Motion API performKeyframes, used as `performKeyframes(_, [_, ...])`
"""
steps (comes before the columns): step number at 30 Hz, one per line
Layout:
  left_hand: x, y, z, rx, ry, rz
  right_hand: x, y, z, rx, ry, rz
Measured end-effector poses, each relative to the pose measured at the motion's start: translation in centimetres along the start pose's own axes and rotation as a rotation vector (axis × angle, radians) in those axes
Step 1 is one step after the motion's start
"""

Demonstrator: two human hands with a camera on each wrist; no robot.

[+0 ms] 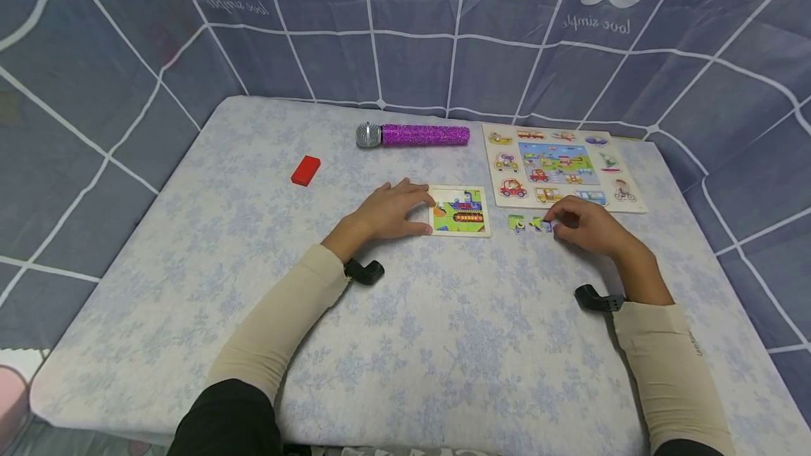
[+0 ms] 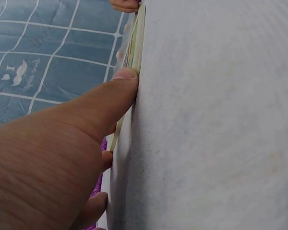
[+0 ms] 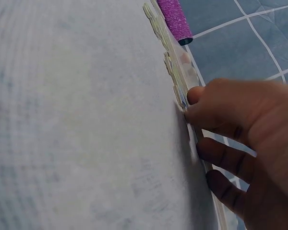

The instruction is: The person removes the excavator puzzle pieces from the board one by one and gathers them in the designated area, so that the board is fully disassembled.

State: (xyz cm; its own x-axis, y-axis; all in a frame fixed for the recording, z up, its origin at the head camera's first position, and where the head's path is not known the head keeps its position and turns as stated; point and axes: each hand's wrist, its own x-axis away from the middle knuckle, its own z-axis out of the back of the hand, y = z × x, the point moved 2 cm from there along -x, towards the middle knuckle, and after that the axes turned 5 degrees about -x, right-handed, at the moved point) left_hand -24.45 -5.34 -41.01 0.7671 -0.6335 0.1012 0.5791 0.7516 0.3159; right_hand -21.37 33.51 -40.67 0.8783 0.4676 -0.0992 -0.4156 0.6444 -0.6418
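A small wooden jigsaw board [image 1: 458, 211] lies flat, showing a colourful picture of a tracked vehicle. My left hand [image 1: 395, 211] rests at its left edge, fingers spread; the thumb [image 2: 125, 74] touches the board's side in the left wrist view. To the right of the board are a loose jigsaw piece [image 1: 516, 223] and a second jigsaw piece [image 1: 540, 224]. My right hand [image 1: 586, 225] pinches the second piece by its right end between thumb and index finger, which partly hide it. In the right wrist view the pieces [image 3: 169, 62] appear edge-on.
A larger wooden vehicle puzzle [image 1: 557, 164] lies behind my right hand. A purple glittery microphone [image 1: 424, 135] lies at the back, and a red block [image 1: 306, 170] sits to the left. Grey-blue checked cloth [image 1: 412, 62] hangs around the table's back and sides.
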Motion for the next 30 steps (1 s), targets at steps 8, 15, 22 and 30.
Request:
performKeyframes(8, [0.0, 0.0, 0.0, -0.004, -0.008, 0.004, -0.3, -0.7, 0.4, -0.032, 0.015, -0.030])
performKeyframes(15, [-0.1, 0.1, -0.2, -0.001, -0.009, 0.007, -3.5, -3.1, -0.6, -0.055, -0.016, 0.067])
performKeyframes(22, [0.0, 0.0, -0.2, -0.012, 0.007, 0.006, -9.5, -6.6, -4.0, 0.017, -0.191, 0.081])
performKeyframes(30, [0.0, -0.1, -0.1, -0.014, 0.001, 0.007, -12.8, -8.3, -6.1, 0.158, -0.263, 0.058])
